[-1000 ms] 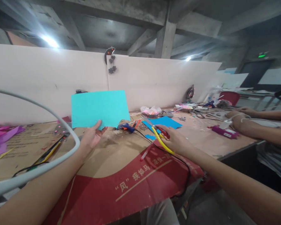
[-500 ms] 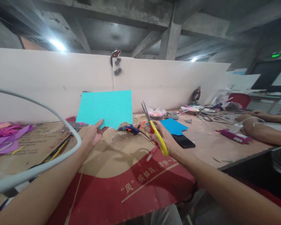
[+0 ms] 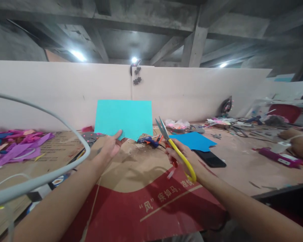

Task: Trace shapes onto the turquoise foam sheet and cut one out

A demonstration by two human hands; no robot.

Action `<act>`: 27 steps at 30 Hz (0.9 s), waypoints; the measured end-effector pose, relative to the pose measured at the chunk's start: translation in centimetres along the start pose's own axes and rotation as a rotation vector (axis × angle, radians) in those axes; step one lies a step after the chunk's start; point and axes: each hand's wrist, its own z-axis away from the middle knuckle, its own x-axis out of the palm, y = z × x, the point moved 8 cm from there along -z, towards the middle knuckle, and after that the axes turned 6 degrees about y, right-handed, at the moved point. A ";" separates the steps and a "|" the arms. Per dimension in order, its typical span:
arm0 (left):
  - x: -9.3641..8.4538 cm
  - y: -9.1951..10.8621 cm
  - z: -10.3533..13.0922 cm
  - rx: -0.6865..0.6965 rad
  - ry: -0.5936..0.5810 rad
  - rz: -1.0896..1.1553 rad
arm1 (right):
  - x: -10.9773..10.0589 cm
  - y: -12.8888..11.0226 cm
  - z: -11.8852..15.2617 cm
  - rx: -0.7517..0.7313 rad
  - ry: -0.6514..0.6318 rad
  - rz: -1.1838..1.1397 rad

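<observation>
Pinched at its lower edge between thumb and fingers, a turquoise sheet [image 3: 123, 117] is held up by my left hand [image 3: 112, 144]. My right hand [image 3: 180, 153] grips a pair of scissors [image 3: 178, 146] with one yellow handle and one red one; the blades point up and away, slightly apart. The blades are to the right of the sheet and do not touch it. Beyond my right hand lies a blue sheet [image 3: 194, 140], partly over a black phone [image 3: 210, 158]. A blue glue gun [image 3: 150, 141] rests on the cardboard behind the turquoise sheet's lower edge.
A white hoop-like tube [image 3: 84, 139] arcs across the left foreground. Pink and purple scraps [image 3: 27, 148] are heaped at left. A purple glue gun [image 3: 280, 158] lies at right, near another person's arm [image 3: 296, 144]. A white panel [image 3: 192, 94] stands behind the table.
The view has turned a little to the left, shifting everything rightward. Both hands keep their holds; the turquoise sheet is now more level, and the scissor blades look slightly wider apart.
</observation>
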 end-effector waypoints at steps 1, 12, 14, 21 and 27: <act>0.0 0.1 0.0 0.004 -0.012 -0.007 | -0.1 0.2 -0.1 0.009 0.003 -0.002; 0.4 0.6 0.1 0.066 -0.087 -0.065 | -1.0 0.4 -0.2 0.023 0.018 0.016; 0.5 0.9 0.0 0.104 -0.087 -0.064 | -1.2 0.5 -0.1 0.030 0.033 0.027; 0.5 2.5 -0.5 0.182 -0.109 -0.066 | -2.4 -0.2 0.1 -0.017 0.166 -0.094; 1.3 2.6 -0.1 0.145 -0.157 -0.085 | -2.9 -1.9 0.0 -0.100 0.233 -0.209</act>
